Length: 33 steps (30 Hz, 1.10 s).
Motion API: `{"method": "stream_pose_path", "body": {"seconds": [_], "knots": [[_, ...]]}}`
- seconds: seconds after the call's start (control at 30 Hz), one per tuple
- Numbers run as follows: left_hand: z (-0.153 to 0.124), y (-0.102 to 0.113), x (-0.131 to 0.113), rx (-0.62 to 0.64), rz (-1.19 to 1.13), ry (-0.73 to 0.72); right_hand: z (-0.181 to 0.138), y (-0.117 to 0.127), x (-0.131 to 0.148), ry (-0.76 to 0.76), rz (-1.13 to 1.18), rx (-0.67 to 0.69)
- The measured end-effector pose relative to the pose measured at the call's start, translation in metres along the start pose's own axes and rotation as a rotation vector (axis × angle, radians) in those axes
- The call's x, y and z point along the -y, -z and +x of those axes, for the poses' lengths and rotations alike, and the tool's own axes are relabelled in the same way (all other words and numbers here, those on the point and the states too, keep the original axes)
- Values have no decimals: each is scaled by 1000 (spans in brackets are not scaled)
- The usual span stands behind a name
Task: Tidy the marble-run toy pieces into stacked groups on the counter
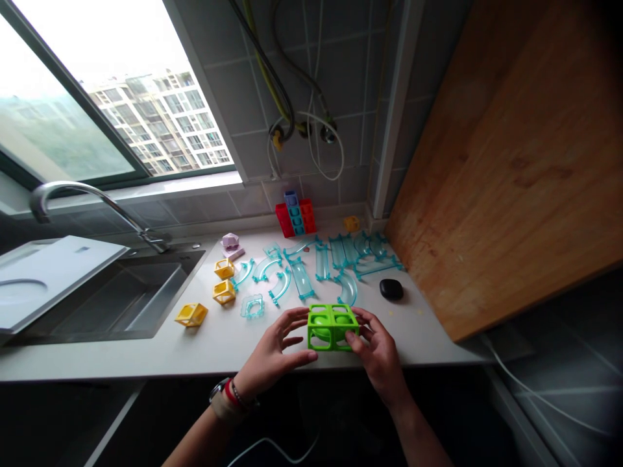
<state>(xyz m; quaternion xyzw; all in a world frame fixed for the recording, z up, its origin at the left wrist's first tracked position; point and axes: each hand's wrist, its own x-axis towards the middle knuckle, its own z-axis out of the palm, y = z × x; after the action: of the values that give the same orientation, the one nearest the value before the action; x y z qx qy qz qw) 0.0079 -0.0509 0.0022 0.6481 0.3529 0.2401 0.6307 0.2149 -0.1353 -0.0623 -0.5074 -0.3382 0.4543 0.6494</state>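
Note:
A bright green pair of joined cube-shaped frame blocks point(333, 327), with rounded channels inside, is held over the counter's front edge. My right hand point(382, 357) grips its right side, thumb on the front face and fingers behind. At its left side is my left hand point(276, 350), fingers spread and the thumb apart below the lower corner. Whether those fingertips touch the block I cannot tell. Behind the hands lie translucent teal track pieces, among them a curved track point(346, 287) and a straight track point(302, 279). A clear square piece point(253, 306) lies to the left.
Yellow cube frames point(191, 314) line the left, near the sink point(146, 295) and faucet point(92, 188). A red and blue block stack point(296, 215) stands by the wall. A black oval object point(390, 289) lies right, beside a wooden panel point(516, 162).

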Motion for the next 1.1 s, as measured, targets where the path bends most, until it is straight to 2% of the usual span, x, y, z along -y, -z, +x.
{"method": "stream_pose_path", "body": {"seconds": [0.13, 0.27, 0.53, 0.67, 0.87, 1.1], "knots": [[1, 0, 0, -57, -51, 12, 0, -1, -4, -3, 8, 33], [2, -6, -1, -67, -68, -56, -1, -4, -3, 31, -22, 68], [0, -8, 0, -99, 54, -140, -3, -6, -5, 131, -83, 87], [-2, -9, 1, -91, 121, -158, -4, -4, -5, 104, -100, 107], [-4, -12, 1, -26, 184, -168, -7, -6, -4, 63, 17, 212], [0, -14, 10, -2, 77, -270, -10, -13, 0, 48, -43, 269]]}}
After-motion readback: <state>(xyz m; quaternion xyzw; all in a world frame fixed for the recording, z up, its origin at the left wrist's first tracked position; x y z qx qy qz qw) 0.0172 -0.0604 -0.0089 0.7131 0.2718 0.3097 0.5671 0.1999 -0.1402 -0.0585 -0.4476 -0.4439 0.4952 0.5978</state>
